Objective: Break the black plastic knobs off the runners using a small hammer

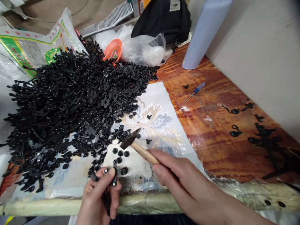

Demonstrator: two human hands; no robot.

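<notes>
My right hand (185, 184) is closed round the wooden handle of a small hammer (133, 142), whose dark head hangs just above a white worn patch on the patterned cloth (161, 115). My left hand (99, 195) pinches a bunch of black plastic strap pieces (114, 175) at the near edge of the table, a little below and left of the hammer head. Several small black caps (120, 153) lie on the white patch between the two hands. A big heap of black strap parts (70, 103) fills the left half of the table.
A printed plastic sack (30, 47) lies at the far left. An orange dish (113, 50) and clear bags (142, 47) sit behind the heap. A pale blue bottle (203, 34), a black bag (164, 18), a small screwdriver (194, 92) and loose black pieces (262, 131) are on the wooden top at right.
</notes>
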